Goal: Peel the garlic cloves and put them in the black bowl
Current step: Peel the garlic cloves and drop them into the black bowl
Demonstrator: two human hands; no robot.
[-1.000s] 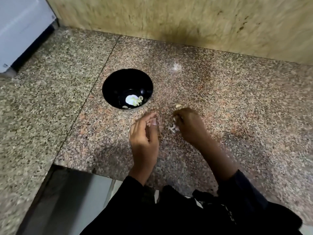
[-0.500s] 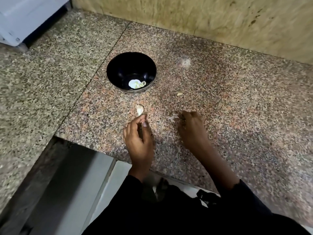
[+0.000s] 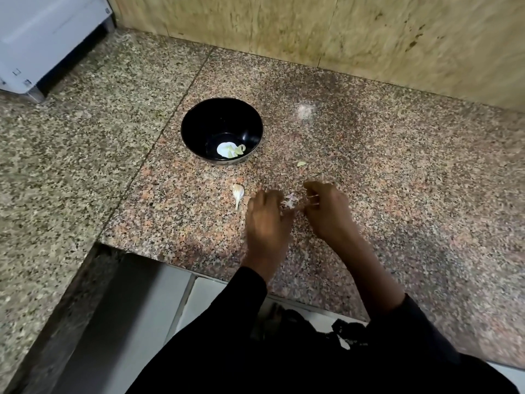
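Garlic clove [image 3: 290, 201], pale with pinkish papery skin, sits between the two hands low over the speckled granite bench [image 3: 397, 172], in front of the person and nearer than the black bowl [image 3: 221, 130]. The left hand [image 3: 265, 220] comes at it from the left with its fingers curled toward the clove, and the right hand [image 3: 326, 209] meets it from the right, its fingers [image 3: 312, 198] bent and closed in on the same piece; both seem to pinch it, though motion blur hides exactly where each fingertip touches. A second unpeeled clove [image 3: 238, 193] lies on the bench just left of the left hand, its thin tail pointing toward the person, apart from the bowl. The bowl stands upright farther back and slightly left of the hands, and in its bottom lie a few pale peeled garlic pieces [image 3: 230, 150]. A small pale scrap [image 3: 301, 164] rests on the bench to the right of the bowl, beyond the right hand. Black sleeves [image 3: 241, 302] cover both forearms. A yellowish stone wall [image 3: 312, 29] rises behind the bench, and a white appliance [image 3: 42, 38] stands at the far left corner.
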